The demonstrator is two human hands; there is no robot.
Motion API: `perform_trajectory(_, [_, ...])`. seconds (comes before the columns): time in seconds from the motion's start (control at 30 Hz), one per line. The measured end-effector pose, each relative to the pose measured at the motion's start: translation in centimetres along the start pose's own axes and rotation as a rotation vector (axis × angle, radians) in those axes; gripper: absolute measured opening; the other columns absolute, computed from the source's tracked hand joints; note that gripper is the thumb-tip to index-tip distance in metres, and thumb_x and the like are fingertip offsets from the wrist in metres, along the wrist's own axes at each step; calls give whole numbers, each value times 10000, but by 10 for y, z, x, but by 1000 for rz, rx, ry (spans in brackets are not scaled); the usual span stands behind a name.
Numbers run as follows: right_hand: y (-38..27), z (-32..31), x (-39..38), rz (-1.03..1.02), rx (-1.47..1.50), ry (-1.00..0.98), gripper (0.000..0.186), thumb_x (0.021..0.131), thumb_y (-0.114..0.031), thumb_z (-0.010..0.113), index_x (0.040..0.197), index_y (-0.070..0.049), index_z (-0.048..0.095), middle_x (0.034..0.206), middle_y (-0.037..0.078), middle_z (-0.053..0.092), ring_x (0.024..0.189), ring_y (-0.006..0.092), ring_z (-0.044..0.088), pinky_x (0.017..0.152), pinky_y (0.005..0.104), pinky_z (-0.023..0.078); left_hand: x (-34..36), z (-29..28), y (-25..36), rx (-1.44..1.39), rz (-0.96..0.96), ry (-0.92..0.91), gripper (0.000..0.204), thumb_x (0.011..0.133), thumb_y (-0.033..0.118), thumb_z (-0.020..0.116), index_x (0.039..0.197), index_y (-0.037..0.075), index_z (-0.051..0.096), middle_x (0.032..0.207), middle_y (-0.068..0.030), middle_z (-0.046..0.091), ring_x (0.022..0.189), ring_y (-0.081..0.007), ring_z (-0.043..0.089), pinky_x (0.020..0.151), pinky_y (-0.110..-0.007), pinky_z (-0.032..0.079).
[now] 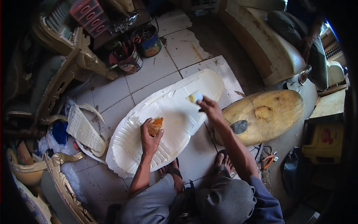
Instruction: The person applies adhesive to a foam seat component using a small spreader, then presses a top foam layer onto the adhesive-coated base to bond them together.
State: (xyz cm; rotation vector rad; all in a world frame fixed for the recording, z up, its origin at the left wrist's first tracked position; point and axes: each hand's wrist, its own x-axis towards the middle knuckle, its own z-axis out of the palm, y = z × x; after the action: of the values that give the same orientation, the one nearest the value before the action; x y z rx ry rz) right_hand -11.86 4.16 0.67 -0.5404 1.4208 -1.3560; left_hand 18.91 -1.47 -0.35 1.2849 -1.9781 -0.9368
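My left hand (149, 138) is closed around a small clear container of amber substance (155, 125), over a large white oval foam pad (132, 151) with grooved, crimped edges. My right hand (210, 108) grips a small light blue piece (194, 96) smeared with yellow, above the pad's upper right part; whether it touches the surface I cannot tell. Just right of the pad lies an oval wooden board (279, 112) with a dark patch and a round brown mark. My sandalled feet are at the pad's lower edge.
Carved chair frames (59, 74) and foam offcuts (84, 130) crowd the left. Two tool-filled buckets (145, 44) stand behind. A seated person (313, 48) is at upper right beside a long curved piece (257, 52). Orange-handled pliers (268, 160) and a yellow case (322, 142) lie right.
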Motion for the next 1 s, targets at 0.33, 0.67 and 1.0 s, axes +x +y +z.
perform_trajectory(0.33, [0, -123, 168, -295, -1030, 708, 342, 896, -162, 684, 1230, -144, 756, 1194, 167, 717, 1017, 402, 665, 933, 469, 538, -2, 1, -12, -282, -130, -151, 747, 844, 172, 829, 1462, 30, 433, 1390, -157, 526, 1293, -280, 534, 1118, -410, 431])
perform_trajectory(0.67, [16, -130, 157, -621, -1168, 519, 219, 799, -18, 666, 982, -42, 784, 961, 172, 757, 879, 355, 697, 810, 444, 566, 2, -8, 2, -349, -205, -160, 742, 861, 202, 830, 1464, 21, 438, 1390, -167, 526, 1284, -292, 538, 1108, -422, 440])
perform_trajectory(1.0, [1, -97, 113, -861, -1124, 94, 301, 730, 2, 629, 953, -108, 799, 875, 140, 740, 788, 399, 647, 779, 478, 541, 7, -14, -9, -311, -188, -131, 756, 875, 244, 827, 1472, 17, 424, 1401, -171, 513, 1309, -295, 517, 1127, -419, 418])
